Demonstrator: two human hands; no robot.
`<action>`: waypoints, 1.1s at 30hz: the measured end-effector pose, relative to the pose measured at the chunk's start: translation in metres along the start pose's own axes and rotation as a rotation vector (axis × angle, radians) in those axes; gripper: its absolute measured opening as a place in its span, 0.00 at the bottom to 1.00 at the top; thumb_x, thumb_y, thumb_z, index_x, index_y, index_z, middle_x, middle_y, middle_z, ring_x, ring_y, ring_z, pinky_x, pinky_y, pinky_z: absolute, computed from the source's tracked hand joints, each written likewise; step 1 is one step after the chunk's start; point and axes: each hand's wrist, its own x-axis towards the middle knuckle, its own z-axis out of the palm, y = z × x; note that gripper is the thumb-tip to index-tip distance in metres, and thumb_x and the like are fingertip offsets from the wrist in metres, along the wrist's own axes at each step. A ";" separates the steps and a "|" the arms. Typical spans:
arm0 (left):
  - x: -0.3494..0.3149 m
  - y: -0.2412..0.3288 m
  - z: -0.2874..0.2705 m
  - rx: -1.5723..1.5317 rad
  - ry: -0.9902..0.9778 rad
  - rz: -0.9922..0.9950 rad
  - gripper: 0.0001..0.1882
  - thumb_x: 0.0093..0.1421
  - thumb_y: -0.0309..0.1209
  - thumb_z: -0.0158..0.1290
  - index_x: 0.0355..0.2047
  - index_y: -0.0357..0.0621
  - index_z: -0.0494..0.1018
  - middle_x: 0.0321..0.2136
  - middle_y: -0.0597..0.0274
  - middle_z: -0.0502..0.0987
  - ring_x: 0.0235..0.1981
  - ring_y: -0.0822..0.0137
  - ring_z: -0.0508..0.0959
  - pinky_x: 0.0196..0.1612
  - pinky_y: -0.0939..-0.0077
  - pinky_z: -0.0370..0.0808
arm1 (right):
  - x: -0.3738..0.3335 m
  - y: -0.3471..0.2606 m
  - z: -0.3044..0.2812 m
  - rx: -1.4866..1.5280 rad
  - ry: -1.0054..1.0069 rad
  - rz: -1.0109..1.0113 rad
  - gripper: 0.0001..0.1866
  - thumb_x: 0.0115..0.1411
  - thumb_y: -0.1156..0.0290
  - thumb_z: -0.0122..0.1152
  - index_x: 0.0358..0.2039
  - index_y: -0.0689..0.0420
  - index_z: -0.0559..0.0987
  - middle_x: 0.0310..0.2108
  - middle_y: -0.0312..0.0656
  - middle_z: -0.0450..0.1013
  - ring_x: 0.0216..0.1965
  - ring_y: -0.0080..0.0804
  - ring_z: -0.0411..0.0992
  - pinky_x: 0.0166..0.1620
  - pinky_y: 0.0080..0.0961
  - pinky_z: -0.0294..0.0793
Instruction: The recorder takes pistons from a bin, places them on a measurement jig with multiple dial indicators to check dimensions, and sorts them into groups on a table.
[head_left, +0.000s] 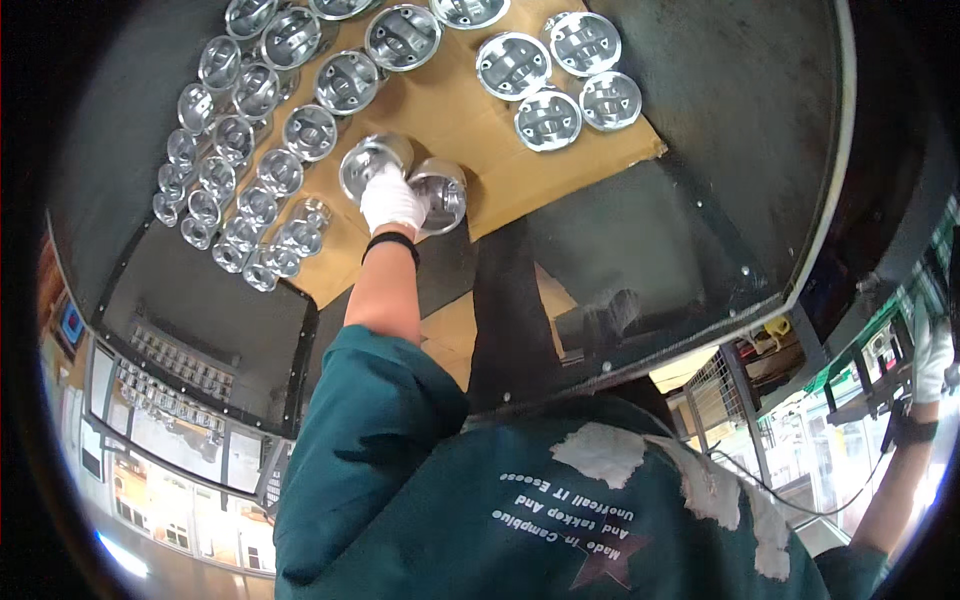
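My left hand [394, 203], in a white glove with a black band at the wrist, reaches over a brown cardboard sheet [540, 185]. Its fingers are closed on a shiny metal piston [355, 172]. A second piston [445, 195] leans close beside the hand, partly covered by it; whether the hand also grips this one is unclear. Far off at the right rim, my right hand [934, 355] is raised, also gloved in white. Its fingers look stretched out, near a black bracket [868, 402], with no held object visible.
Several pistons [234, 140] stand in rows on the cardboard's left part. A smaller group of pistons [548, 120] sits at its right. Beneath lies a dark table [645, 260] with a raised, riveted edge. A black cable [800, 512] hangs near my right forearm.
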 end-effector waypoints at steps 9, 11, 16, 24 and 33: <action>-0.127 -0.152 0.005 -0.240 -0.080 -0.426 0.45 0.44 0.45 0.64 0.60 0.34 0.66 0.58 0.41 0.71 0.62 0.50 0.69 0.65 0.66 0.64 | 0.008 0.010 0.022 0.215 0.043 -0.040 0.36 0.55 0.58 0.66 0.54 0.68 0.62 0.39 0.53 0.64 0.37 0.46 0.65 0.43 0.36 0.68; -0.161 -0.170 -0.015 -0.327 0.020 -0.494 0.44 0.42 0.42 0.66 0.58 0.32 0.67 0.55 0.42 0.74 0.58 0.50 0.73 0.62 0.67 0.68 | 0.030 0.001 0.017 0.430 0.318 -0.015 0.52 0.50 0.71 0.71 0.69 0.65 0.49 0.64 0.58 0.59 0.63 0.51 0.63 0.66 0.38 0.61; -0.213 -0.209 -0.038 -0.499 0.230 -0.554 0.45 0.42 0.38 0.67 0.60 0.29 0.66 0.56 0.44 0.73 0.58 0.53 0.73 0.63 0.67 0.67 | 0.018 0.003 0.035 0.192 0.366 0.110 0.52 0.50 0.64 0.74 0.68 0.68 0.52 0.65 0.63 0.57 0.66 0.57 0.58 0.68 0.40 0.57; -0.276 -0.133 -0.119 -0.749 0.476 -0.180 0.34 0.44 0.27 0.62 0.54 0.31 0.70 0.45 0.53 0.78 0.44 0.61 0.79 0.47 0.68 0.77 | 0.022 -0.003 0.035 0.264 0.515 0.115 0.51 0.50 0.58 0.71 0.69 0.59 0.55 0.66 0.57 0.57 0.66 0.57 0.58 0.68 0.44 0.57; -0.388 0.074 -0.233 -0.533 0.591 -0.017 0.38 0.43 0.32 0.61 0.56 0.32 0.67 0.45 0.49 0.78 0.47 0.53 0.78 0.54 0.66 0.74 | -0.034 -0.042 -0.023 0.744 0.636 0.201 0.42 0.54 0.57 0.65 0.67 0.57 0.61 0.65 0.55 0.61 0.67 0.53 0.58 0.68 0.42 0.56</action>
